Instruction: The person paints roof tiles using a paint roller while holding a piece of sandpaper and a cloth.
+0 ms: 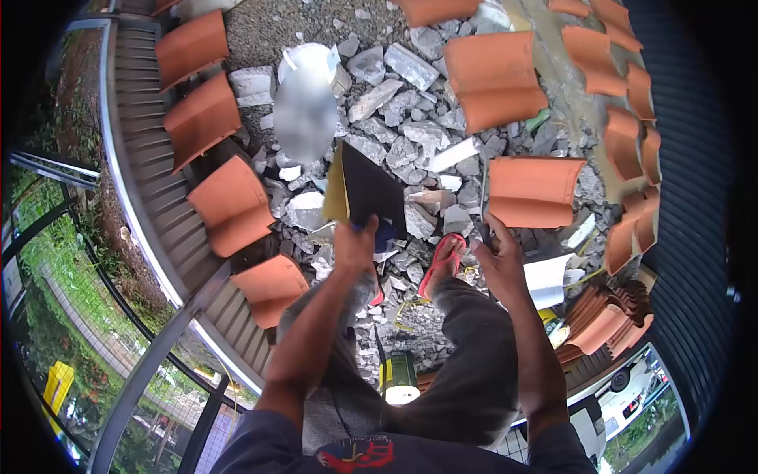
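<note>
My left hand point(356, 243) is closed on the lower edge of a flat, dark board point(371, 189) with a yellowish side. Something blue shows beside its fingers. My right hand point(500, 254) is raised over the rubble, right of my sandaled foot point(446, 265). Its fingers are pressed around a thin, dark item point(484, 229) that I cannot make out. Just above that hand lies an orange roof tile point(533, 192).
Broken concrete rubble point(403, 150) covers the ground ahead. Curved orange tiles point(201, 118) line the left side, others point(624, 142) the right. A white bucket point(308, 59) stands at the top. A green can point(400, 375) is between my legs, and stacked tiles point(596, 324) lie lower right.
</note>
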`<act>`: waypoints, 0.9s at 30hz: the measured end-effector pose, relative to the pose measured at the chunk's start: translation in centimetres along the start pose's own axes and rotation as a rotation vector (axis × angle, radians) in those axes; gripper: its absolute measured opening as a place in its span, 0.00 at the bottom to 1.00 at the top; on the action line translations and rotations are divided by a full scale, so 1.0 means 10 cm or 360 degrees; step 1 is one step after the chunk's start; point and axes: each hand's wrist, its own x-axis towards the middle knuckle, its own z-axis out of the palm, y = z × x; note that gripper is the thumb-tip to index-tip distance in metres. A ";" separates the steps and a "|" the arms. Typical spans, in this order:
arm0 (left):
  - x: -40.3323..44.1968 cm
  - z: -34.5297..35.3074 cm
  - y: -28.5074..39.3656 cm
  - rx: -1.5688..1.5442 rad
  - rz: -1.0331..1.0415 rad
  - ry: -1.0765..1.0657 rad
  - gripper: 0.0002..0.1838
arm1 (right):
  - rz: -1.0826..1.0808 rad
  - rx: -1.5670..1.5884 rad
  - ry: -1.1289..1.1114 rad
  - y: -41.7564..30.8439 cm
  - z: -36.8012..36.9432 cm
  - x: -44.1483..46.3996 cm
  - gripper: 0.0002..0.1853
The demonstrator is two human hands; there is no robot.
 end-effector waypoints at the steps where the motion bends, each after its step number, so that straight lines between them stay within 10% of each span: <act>1: 0.11 -0.05 0.04 0.0064 -0.0120 -0.0061 0.17 | -0.0112 0.0033 0.0024 0.16 0.07 0.10 0.31; 3: 0.28 -0.20 0.44 -0.0048 -0.0071 -0.0110 0.17 | -0.0607 -0.0280 0.0098 0.58 0.03 0.31 0.30; 4: 0.41 -0.26 0.38 0.0037 0.0117 0.0024 0.17 | 0.0145 0.0252 -0.0204 0.08 -0.13 0.24 0.30; 15: 1.47 -0.15 0.32 -0.0130 0.0704 0.0157 0.23 | -0.0787 -0.0025 0.0794 0.42 -1.01 -0.12 0.29; 19: 1.63 0.26 0.16 -0.0139 0.0903 0.0079 0.23 | -0.0559 -0.0173 0.0639 0.96 -1.43 -0.31 0.24; 21: 1.57 0.52 0.06 0.0980 0.1459 0.0175 0.22 | -0.0482 -0.0301 0.0651 1.55 -1.60 -0.06 0.24; 23: 1.24 0.83 0.14 0.0090 0.0857 -0.0145 0.22 | -0.0201 -0.0282 0.0750 2.20 -1.53 0.04 0.24; 27: 0.93 0.83 -0.16 0.0267 0.0521 -0.0462 0.22 | 0.0249 -0.0162 0.0694 3.44 -1.25 0.21 0.24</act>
